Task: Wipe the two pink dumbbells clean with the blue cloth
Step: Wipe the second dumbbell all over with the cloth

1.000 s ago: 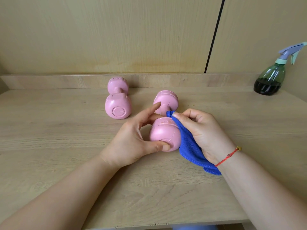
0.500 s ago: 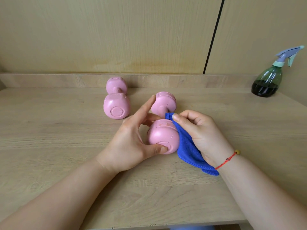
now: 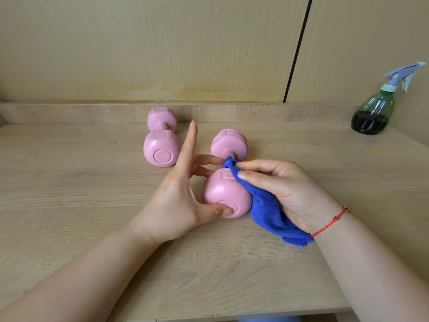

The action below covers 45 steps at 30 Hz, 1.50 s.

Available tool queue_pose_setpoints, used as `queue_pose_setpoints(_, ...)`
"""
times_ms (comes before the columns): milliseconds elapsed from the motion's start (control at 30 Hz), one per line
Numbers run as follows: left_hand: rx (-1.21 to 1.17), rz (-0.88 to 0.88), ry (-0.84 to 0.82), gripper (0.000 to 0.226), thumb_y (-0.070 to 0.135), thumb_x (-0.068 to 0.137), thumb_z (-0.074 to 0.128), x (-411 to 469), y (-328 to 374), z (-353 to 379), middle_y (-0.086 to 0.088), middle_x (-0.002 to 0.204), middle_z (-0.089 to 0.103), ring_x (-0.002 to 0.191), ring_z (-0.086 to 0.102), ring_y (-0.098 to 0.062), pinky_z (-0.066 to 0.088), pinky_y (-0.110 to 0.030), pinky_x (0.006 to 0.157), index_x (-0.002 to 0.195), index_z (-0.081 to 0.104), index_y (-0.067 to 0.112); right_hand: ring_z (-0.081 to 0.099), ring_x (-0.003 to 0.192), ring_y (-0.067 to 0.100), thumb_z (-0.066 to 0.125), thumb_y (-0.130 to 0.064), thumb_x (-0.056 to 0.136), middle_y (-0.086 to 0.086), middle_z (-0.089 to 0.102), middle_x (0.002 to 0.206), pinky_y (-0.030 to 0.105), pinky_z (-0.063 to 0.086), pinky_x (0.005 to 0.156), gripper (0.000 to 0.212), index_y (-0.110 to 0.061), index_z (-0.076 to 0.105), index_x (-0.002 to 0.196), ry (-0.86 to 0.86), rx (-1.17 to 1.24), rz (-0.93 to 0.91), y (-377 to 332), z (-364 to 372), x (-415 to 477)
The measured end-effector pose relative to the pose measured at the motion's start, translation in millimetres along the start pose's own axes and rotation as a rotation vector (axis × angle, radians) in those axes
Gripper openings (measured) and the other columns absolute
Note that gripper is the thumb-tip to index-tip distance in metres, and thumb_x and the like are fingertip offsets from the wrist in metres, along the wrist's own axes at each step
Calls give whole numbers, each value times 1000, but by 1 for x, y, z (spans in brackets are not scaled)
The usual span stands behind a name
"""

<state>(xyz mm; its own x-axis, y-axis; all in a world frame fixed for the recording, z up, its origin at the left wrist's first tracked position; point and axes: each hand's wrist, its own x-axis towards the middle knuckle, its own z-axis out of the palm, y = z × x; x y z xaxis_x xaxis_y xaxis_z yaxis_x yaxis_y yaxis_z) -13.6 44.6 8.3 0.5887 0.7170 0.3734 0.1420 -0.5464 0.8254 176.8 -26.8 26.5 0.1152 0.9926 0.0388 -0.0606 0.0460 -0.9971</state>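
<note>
Two pink dumbbells lie on the wooden table. The nearer pink dumbbell (image 3: pixel 226 192) points away from me, its near head held by my left hand (image 3: pixel 178 201), thumb on the end face and the index finger raised straight. My right hand (image 3: pixel 286 190) grips the blue cloth (image 3: pixel 267 205) and presses its bunched tip against the dumbbell's handle, between the two heads. The cloth hangs down the right side of the near head onto the table. The second pink dumbbell (image 3: pixel 161 146) rests untouched behind my left hand.
A green spray bottle (image 3: pixel 373 112) with dark liquid and a lilac trigger stands at the back right. A low wooden ledge (image 3: pixel 69 112) and wall panels close off the back of the table. The table's front edge (image 3: pixel 232 318) runs just below my forearms.
My right hand has pushed the cloth's tip further left into the handle gap. My left index finger has lifted up and straightened. The nearer dumbbell stays in place.
</note>
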Motion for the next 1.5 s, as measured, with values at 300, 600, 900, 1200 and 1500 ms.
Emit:
queue_pose_setpoints(300, -76, -42, -6, 130, 18, 50, 89, 5, -8, 5, 9, 102, 62, 103, 60, -4, 39, -6, 89, 156, 14, 26, 55, 65, 9, 69, -22, 86, -3, 65, 70, 25, 43, 66, 17, -20, 71, 69, 159, -83, -31, 4, 4, 6)
queue_pose_setpoints(600, -80, -28, 2, 129, 21, 48, 90, 6, -7, 5, 13, 99, 63, 104, 62, -7, 38, -7, 91, 155, 18, 25, 57, 71, 12, 74, -25, 80, 3, 66, 76, 28, 45, 71, 14, -14, 69, 74, 161, -64, -2, 0, 9, 5)
queue_pose_setpoints(900, -72, -30, 6, 125, 20, 49, 90, 6, -3, 6, 2, 104, 66, 106, 63, -7, 41, -6, 88, 154, 21, 27, 64, 83, 16, 75, -28, 68, 19, 72, 98, 30, 49, 81, 27, -9, 71, 87, 77, -31, 17, -1, 6, 0)
queue_pose_setpoints(1200, 26, -28, 7, 116, 14, 51, 97, 5, 1, 5, 12, 100, 66, 102, 59, 5, 35, 1, 85, 146, 33, 32, 64, 77, 14, 80, -27, 59, 4, 70, 86, 27, 52, 74, 33, -12, 70, 87, 24, -7, 143, -8, -5, 2)
queue_pose_setpoints(1500, 48, -28, 28, 110, 24, 50, 96, 4, 1, 5, 10, 104, 65, 103, 55, 6, 33, 2, 84, 136, 30, 42, 60, 68, 2, 86, -31, 70, -11, 66, 70, 20, 44, 69, 31, -7, 69, 79, 142, -433, 68, -26, 11, 15)
